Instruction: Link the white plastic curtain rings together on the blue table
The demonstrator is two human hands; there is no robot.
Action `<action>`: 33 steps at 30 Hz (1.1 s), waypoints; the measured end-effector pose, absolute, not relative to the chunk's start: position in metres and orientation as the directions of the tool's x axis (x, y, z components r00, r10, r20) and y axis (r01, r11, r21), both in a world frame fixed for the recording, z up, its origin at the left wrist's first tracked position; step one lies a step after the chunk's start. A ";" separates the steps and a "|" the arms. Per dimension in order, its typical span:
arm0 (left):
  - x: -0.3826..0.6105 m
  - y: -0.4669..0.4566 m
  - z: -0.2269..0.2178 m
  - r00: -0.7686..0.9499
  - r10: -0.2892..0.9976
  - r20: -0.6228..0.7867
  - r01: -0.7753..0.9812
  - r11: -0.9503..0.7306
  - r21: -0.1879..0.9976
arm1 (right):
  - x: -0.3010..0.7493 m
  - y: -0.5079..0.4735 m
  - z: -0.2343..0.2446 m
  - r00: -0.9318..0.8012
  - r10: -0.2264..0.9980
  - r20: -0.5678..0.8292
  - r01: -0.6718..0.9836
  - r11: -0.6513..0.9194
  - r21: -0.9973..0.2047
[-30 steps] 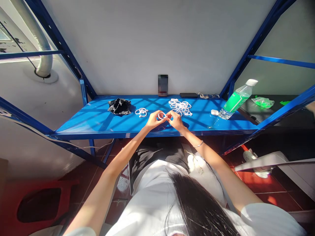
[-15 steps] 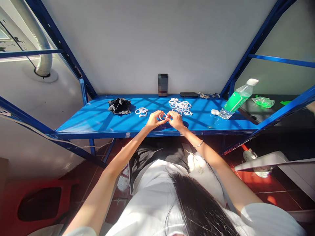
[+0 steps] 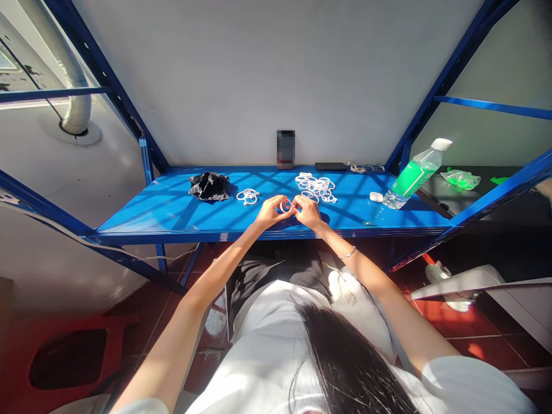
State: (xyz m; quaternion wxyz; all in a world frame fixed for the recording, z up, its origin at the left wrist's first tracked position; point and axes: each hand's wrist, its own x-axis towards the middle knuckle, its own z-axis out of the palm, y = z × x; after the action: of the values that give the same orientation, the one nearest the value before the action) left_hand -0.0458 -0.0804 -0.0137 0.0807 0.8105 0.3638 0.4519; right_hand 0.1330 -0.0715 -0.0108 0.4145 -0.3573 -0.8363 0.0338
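Observation:
Between my two hands is a small white ring [image 3: 284,206], held just above the front part of the blue table [image 3: 172,215]. My left hand [image 3: 269,211] has its fingers closed on the ring's left side. On the opposite side, my right hand [image 3: 307,211] pinches the ring near its right edge, with the fingertips of both hands almost meeting. Behind my right hand lies a tangled pile of white rings [image 3: 317,187]. A smaller cluster of white rings [image 3: 248,196] rests to the left of my left hand. Fine details of the held ring are too small to make out.
A crumpled black plastic bag [image 3: 210,187] sits on the left. On the right stand a green-labelled bottle [image 3: 413,179] and a small white case [image 3: 376,197]. Along the back wall are a dark upright box [image 3: 285,149], a black phone [image 3: 330,167] and a coiled cable [image 3: 366,168].

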 end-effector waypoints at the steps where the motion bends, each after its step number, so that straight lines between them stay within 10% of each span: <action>1: -0.045 -0.081 -0.013 0.327 0.673 0.663 0.515 -0.715 0.472 | 0.133 -0.072 -0.010 -0.394 0.635 0.665 0.571 0.736 -0.364; 33: -0.049 -0.080 -0.010 0.202 0.806 0.556 0.329 -0.591 0.736 | 0.132 -0.063 -0.012 -0.421 0.765 0.487 0.232 0.610 -0.758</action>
State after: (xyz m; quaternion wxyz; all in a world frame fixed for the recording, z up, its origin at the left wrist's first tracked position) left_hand -0.0488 -0.0798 -0.0100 0.2379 0.7379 0.3846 0.5010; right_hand 0.1320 -0.0630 -0.0120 0.4343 -0.3175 -0.7851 0.3071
